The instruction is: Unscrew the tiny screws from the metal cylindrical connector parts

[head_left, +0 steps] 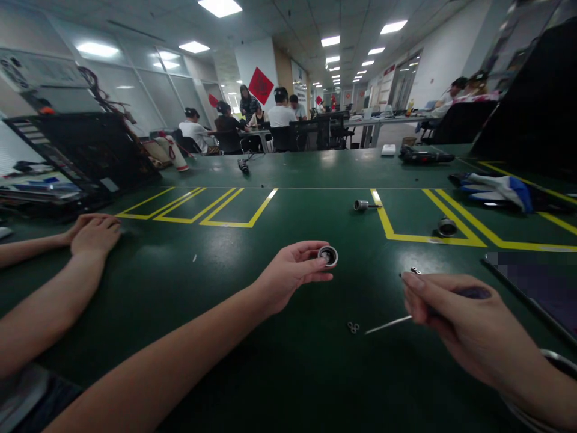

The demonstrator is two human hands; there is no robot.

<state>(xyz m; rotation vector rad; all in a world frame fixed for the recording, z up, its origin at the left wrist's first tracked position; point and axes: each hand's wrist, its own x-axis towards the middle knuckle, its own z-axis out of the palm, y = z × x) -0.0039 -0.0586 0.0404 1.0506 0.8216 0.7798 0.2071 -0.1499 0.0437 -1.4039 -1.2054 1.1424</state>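
Between the thumb and fingers of my left hand is a round metal ring-shaped part, its hollow side facing me. My right hand is closed on a screwdriver, whose thin shaft points left, low over the green table. A small dark piece shows at its thumb and fingertip, too small to make out. Several small metal rings lie on the table left of the shaft tip, and a few more sit just beyond my right fingers.
Metal parts rest near yellow tape. A power tool, gloves and a dark flat panel are at right. Another person's hands rest at left. A small tool lies at the back.
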